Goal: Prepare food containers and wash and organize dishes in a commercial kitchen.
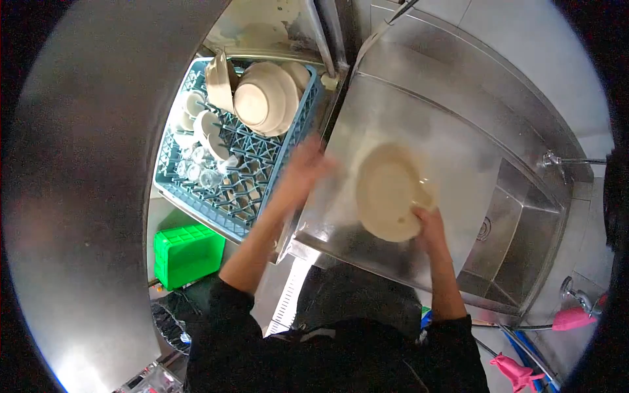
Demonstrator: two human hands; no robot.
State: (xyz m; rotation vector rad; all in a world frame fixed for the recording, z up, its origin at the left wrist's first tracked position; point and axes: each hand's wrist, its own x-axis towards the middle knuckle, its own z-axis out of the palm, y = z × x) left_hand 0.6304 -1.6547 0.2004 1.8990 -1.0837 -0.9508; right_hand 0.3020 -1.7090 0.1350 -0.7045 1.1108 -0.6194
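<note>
My right hand (431, 226) grips the lower right rim of a beige oval plate (388, 196), held over the stainless steel counter and blurred by motion. Another beige dish edge (426, 191) shows behind its right side; its shape is unclear. My left hand (310, 164) is blurred and empty, fingers apart, beside the right edge of a blue dishwasher rack (290, 132). In the rack, beige bowls (260, 100) lean at the back and white cups (209, 132) stand tilted at the left. Several small clear glasses (196, 169) sit in front of the cups.
A steel sink basin (501, 231) with a drain lies right of the counter (417, 127). A large steel panel (88, 186) fills the left. A green plastic crate (189, 255) sits below the rack. Pink cloths (572, 318) hang at the lower right near a tap (582, 297).
</note>
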